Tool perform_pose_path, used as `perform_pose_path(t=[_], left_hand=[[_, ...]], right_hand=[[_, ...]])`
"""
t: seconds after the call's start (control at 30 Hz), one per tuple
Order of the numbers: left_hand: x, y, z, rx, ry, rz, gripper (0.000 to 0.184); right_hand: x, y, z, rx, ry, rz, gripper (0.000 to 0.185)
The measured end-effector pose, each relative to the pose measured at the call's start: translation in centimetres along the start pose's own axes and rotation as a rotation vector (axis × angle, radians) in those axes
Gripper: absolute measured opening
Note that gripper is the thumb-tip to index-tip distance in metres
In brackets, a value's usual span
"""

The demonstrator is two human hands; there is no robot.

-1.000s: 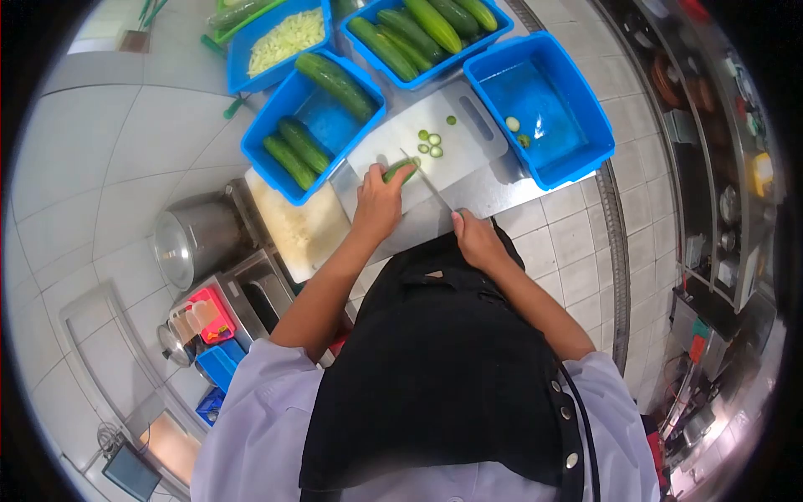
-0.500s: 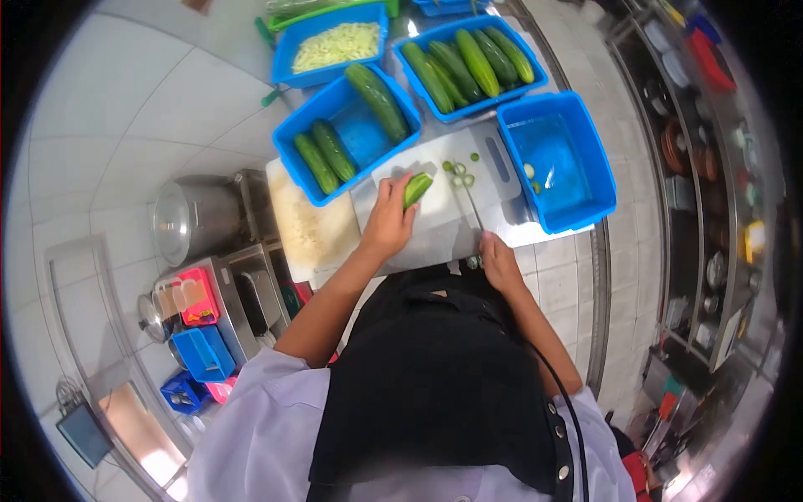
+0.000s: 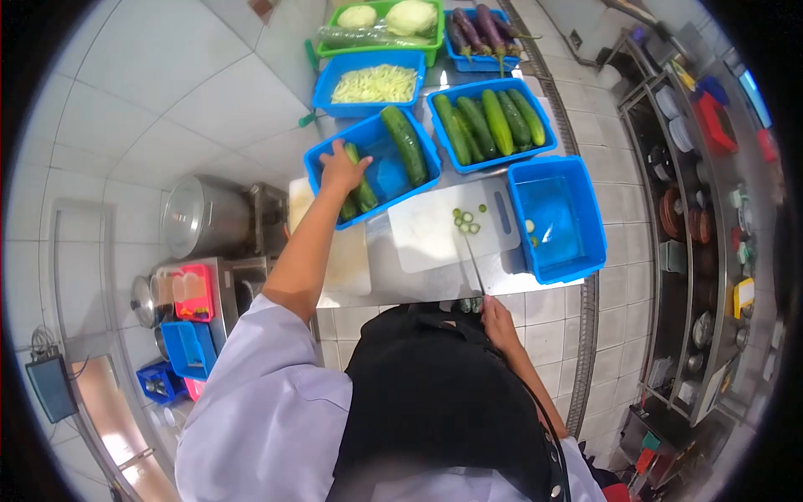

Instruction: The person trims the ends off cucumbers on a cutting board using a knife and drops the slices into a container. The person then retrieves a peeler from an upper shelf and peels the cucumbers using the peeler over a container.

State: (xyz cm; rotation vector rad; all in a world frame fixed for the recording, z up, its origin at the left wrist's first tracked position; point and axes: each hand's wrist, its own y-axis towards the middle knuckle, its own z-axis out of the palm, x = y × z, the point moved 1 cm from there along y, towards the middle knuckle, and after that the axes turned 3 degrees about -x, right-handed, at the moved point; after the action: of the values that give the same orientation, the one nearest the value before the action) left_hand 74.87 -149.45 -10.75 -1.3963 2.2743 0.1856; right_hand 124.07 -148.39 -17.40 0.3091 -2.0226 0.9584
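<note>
Cucumber (image 3: 365, 194) touches the left hand (image 3: 341, 173) (its grip, I cannot tell), while the right hand (image 3: 499, 324) clasps a knife (image 3: 474, 264).

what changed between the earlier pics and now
The left hand moved left and forward from the board into the tub beside it, taking its cucumber along; whether it has let go is unclear. The right hand still holds the knife; the slices stay on the board.

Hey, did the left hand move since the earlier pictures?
Yes. Against the white cutting board, the left hand has gone left and away from the body, off the board and into the blue tub beyond its left end.
</note>
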Motion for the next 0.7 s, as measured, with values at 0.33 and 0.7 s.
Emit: perform_pose_path(t=[0.33, 0.7], left_hand=[[-3.2, -4.7, 3.7, -0.365, 0.252, 0.220, 0.055], [-22.8, 5.8, 6.7, 0.470, 0.774, 1.129, 0.038]], right_hand=[[0.6, -1.1, -1.8, -0.047, 0.019, -0.012, 0.048], [0.5, -2.6, -3.3, 0.002, 0.017, 0.011, 0.048]])
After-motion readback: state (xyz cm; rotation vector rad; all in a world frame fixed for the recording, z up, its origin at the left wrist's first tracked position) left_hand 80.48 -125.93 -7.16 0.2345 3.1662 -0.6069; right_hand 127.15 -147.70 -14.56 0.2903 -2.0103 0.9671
